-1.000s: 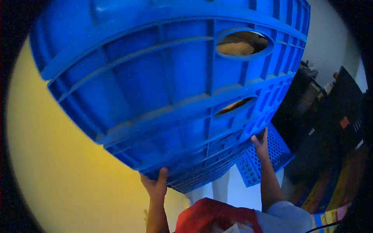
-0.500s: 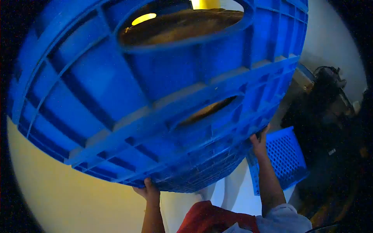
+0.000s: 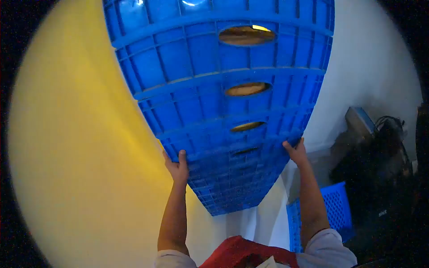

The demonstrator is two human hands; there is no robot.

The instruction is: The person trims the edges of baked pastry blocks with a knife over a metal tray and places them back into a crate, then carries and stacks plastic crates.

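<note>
A tall stack of blue plastic crates (image 3: 196, 85) fills the upper middle of the head view, with ribbed walls and oval hand openings. Brownish contents show through the upper openings. My left hand (image 3: 177, 169) grips the left edge of a crate partway down the stack, thumb on the near face. On the opposite edge, at nearly the same height, my right hand (image 3: 296, 152) grips too, its thumb also in front. The other fingers of both hands are partly hidden behind the crate sides.
A blue lattice-sided basket (image 3: 337, 207) stands low at the right. Behind it is a dark heap (image 3: 371, 156) with a grey box-like object (image 3: 361, 120), hard to make out. A yellow-lit wall (image 3: 80, 134) is on the left, a pale wall (image 3: 366, 58) on the right.
The crates now appear farther off and more upright, showing several levels of the stack. My left hand has moved up in view; both hands stay on the crate sides.
</note>
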